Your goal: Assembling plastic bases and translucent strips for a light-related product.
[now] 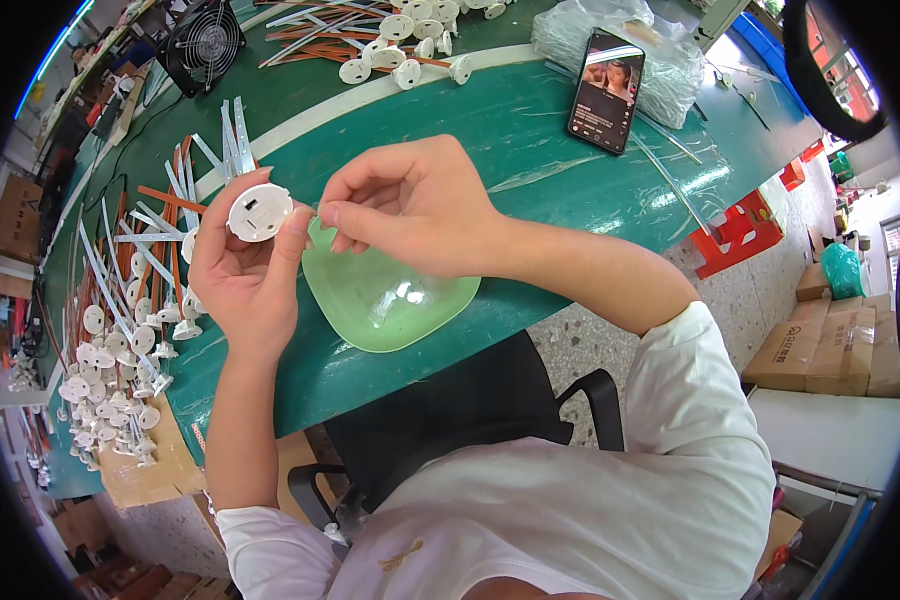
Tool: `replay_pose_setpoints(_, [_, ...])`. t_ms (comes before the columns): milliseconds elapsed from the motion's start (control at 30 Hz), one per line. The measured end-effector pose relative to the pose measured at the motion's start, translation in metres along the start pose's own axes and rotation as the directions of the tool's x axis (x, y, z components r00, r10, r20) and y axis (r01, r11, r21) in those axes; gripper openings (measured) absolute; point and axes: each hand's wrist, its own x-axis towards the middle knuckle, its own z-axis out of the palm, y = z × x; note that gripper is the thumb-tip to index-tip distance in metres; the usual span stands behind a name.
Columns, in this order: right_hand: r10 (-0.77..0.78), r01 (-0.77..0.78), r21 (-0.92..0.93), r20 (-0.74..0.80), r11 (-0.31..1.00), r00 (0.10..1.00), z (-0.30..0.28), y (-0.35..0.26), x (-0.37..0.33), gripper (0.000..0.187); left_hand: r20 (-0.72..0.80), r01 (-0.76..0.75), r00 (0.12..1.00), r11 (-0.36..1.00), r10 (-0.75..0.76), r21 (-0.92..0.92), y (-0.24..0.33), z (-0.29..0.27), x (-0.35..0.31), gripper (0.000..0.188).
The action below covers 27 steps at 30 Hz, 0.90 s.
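Observation:
My left hand [242,270] grips a white round plastic cap [260,213] by its edge, its slotted face turned up. Thumb and fingers of my right hand [400,205] are pinched together just right of the cap; whatever they hold is too small to make out. Beneath my right hand sits a light green plastic bowl [395,325] on the green table mat [530,150]. Its visible inside is shiny, and part of it is hidden by my hand. Behind my left hand lie metal and brown strips [238,140], some with white round ends.
Many white-capped strips [100,400] are heaped at the left, with another pile [400,35] at the far side. A phone [606,92] leans against a clear plastic bag [660,70]. A black fan [202,45] stands far left, a black chair [450,400] near me.

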Motion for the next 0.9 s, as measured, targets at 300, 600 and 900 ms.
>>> replay_pose_setpoints(300, [-0.817, 0.729, -0.507, 0.082, 0.459, 0.571, -0.003, 0.002, 0.001, 0.014, 0.292, -0.394, 0.892, 0.909, 0.345, 0.132, 0.007, 0.009, 0.000, 0.051])
replay_pose_setpoints(600, [-0.761, 0.684, -0.549, 0.127, 0.480, 0.636, -0.005, 0.000, -0.004, 0.013, 0.242, -0.412, 0.900, 0.890, 0.363, 0.195, 0.004, 0.010, -0.001, 0.049])
replay_pose_setpoints(900, [-0.787, 0.666, -0.641, 0.153, 0.382, 0.598, 0.000, 0.014, 0.002, 0.015, 0.238, -0.398, 0.915, 0.818, 0.325, 0.415, -0.001, 0.005, -0.005, 0.044])
